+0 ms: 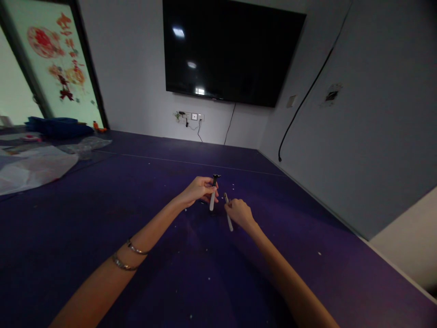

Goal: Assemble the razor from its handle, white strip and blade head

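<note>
My left hand (pixel 200 190) is closed around what looks like a razor (pixel 212 200), with a dark T-shaped head at the top and a pale handle below. It is held nearly upright above the purple surface (pixel 153 282). Just to its right, my right hand (pixel 240 212) pinches a slim pale stick (pixel 230 222) with a small greyish tip. The stick leans, its lower end pointing toward me, and does not touch the razor. Fingers cover the middle of both things, and the exact kind of the stick cannot be made out.
Small white bits are scattered over the purple surface. Clear plastic bags (pixel 41 168) and a dark blue cloth-like heap (pixel 59 126) lie at the left. A television (pixel 232 50) hangs on the far wall above sockets (pixel 194 116); a black cable (pixel 307 93) dangles at the right wall.
</note>
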`<state>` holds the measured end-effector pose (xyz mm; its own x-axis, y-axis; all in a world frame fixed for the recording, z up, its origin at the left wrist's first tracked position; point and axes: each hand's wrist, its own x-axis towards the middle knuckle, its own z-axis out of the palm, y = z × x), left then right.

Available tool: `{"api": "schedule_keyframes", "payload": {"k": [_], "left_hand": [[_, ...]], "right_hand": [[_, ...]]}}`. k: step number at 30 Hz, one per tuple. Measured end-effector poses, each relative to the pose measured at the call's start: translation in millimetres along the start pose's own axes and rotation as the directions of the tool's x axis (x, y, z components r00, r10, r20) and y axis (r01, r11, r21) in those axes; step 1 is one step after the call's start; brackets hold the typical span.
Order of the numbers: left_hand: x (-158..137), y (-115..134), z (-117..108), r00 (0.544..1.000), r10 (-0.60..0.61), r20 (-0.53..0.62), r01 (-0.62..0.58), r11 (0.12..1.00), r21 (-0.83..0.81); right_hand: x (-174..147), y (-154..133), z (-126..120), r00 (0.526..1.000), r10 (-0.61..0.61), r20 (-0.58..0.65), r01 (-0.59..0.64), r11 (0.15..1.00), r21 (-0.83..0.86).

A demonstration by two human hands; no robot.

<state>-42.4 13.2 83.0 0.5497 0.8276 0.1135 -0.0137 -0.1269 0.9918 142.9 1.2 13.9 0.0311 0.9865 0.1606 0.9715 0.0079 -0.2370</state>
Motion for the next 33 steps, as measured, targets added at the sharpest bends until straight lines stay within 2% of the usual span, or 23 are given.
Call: {"api": "schedule_keyframes", "payload": {"k": [5, 14, 19, 24, 28, 33], "left_hand": [[0, -1, 1, 1.000, -0.012, -0.015, 0.012, 1.000, 0.010], [0, -3, 1, 1.000, -0.007, -0.010, 0.008, 0.999, 0.036], [2, -4, 1, 1.000, -0.016, -0.010, 0.017, 0.998, 0.053], [3, -8, 0, 1.000, -0.016, 0.011, 0.015, 0.998, 0.057], [5, -12, 0, 0.999, -0.005, 0.038, 0.003, 0.998, 0.059], [6, -15, 4, 0.998, -0.013, 0.058, 0.009, 0.998, 0.061]], "right_hand": [[-8, -6, 17, 0.999, 0.024, 0.027, -0.022, 0.997, -0.077], [-10, -6, 24, 0.999, 0.008, 0.044, -0.004, 0.996, -0.092], [-7, -3, 18, 0.998, 0.045, 0.043, -0.041, 0.996, -0.084], [7, 20, 3, 0.994, 0.105, -0.003, -0.105, 0.994, -0.020], [17, 41, 1, 1.000, 0.022, -0.021, -0.022, 1.000, -0.009], [23, 50, 10, 0.993, -0.104, 0.049, 0.105, 0.994, -0.030]]}}
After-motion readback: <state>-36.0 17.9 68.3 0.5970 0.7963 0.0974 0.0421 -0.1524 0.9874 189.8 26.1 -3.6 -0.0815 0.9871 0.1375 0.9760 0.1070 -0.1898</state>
